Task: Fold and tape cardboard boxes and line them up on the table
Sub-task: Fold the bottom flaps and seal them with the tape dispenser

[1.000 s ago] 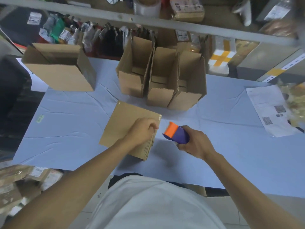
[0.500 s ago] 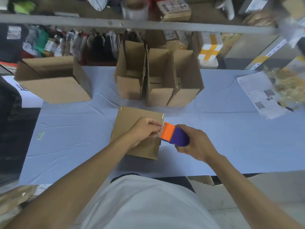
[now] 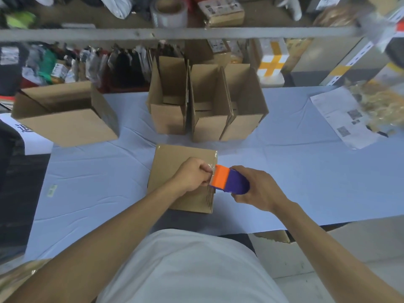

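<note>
Cardboard box [image 3: 175, 169] — lying closed near the front middle of the blue-covered table [image 3: 87, 182], under my left hand [image 3: 192, 174], whose curled fingers pinch the clear tape end at its right edge. Tape dispenser [image 3: 229, 180], orange and purple — gripped in my right hand [image 3: 260, 189], its orange end touching my left fingers. Three open boxes [image 3: 205, 106] stand side by side just behind; a larger open box [image 3: 65, 121] sits far left.

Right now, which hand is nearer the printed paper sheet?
Right. The right hand grips the tape dispenser on the side toward the paper sheet; the left hand is farther away.
</note>
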